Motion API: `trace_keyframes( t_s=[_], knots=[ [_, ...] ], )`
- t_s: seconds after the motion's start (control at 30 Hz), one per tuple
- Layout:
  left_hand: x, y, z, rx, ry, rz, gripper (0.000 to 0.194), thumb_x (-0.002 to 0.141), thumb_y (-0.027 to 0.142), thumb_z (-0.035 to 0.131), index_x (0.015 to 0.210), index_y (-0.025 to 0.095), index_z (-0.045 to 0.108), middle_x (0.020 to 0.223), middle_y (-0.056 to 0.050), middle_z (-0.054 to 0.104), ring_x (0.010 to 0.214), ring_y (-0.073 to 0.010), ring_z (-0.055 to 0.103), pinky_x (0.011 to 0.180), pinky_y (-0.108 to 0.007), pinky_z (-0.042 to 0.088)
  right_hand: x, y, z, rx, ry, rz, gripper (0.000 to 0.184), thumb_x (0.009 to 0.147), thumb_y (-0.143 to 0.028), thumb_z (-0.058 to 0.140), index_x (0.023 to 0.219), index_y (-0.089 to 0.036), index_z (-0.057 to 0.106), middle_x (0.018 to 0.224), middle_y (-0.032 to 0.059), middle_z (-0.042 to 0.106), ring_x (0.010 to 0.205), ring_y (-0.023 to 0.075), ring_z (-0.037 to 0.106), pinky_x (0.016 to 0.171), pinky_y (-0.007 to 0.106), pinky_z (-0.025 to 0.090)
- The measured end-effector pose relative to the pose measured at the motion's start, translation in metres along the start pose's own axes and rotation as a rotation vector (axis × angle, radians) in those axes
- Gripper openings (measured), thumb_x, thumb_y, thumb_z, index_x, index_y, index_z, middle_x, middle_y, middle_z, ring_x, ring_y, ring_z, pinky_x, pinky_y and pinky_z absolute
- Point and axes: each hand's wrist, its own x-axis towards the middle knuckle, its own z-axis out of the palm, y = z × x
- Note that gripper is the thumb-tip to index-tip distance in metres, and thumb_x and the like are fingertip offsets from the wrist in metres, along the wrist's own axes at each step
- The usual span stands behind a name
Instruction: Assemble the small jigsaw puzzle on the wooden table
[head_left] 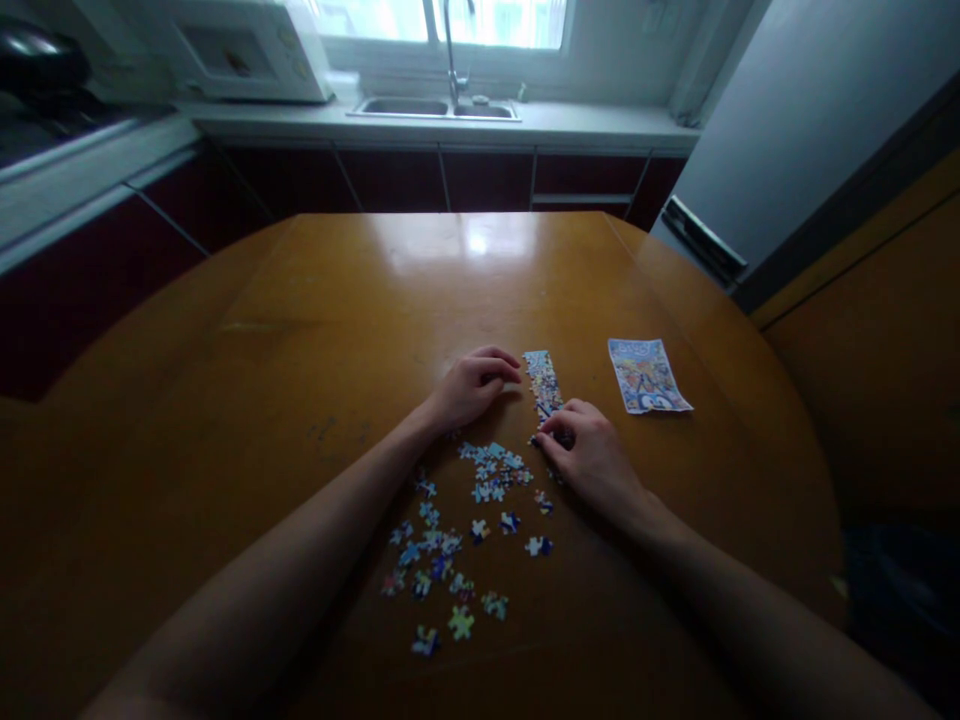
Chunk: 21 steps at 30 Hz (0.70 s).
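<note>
A joined strip of jigsaw puzzle (543, 378) lies on the wooden table, running away from me. At its near end, my right hand (589, 450) has thumb and forefinger closed together on a small dark puzzle piece (534, 440), partly hidden by the fingertips. My left hand (476, 385) rests just left of the strip, fingers loosely curved and apart, holding nothing. Loose puzzle pieces (491, 465) are gathered between my forearms, and more pieces (431, 545) are scattered closer to me. A creased picture sheet (649, 375) lies to the right of the strip.
The wooden table (360, 300) has rounded sides. Beyond it stands a counter with a sink (409, 106), a tap (452, 75) and a microwave (240, 50). A grey refrigerator (810, 120) is at the right, with a dark pan-like object (41, 60) at the far left.
</note>
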Motion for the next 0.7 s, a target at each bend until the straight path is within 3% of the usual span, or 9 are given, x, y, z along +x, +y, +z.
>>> trace_keyframes(
  t_s=[0.7],
  knots=[
    [0.0009,0.0007,-0.0008,0.027,-0.005,0.009,0.023,0.087,0.012,0.054,0.086,0.02,0.075,0.105,-0.008,0.07,0.099,-0.0182,0.066,0.093,-0.038,0.054,-0.0019,-0.0021,0.0005,-0.066,-0.002,-0.039,0.012,0.089,-0.023,0.065,0.077,-0.021,0.064,0.091,0.0055,0.062,0.088,0.0206,0.058,0.079,0.034,0.046]
  ],
)
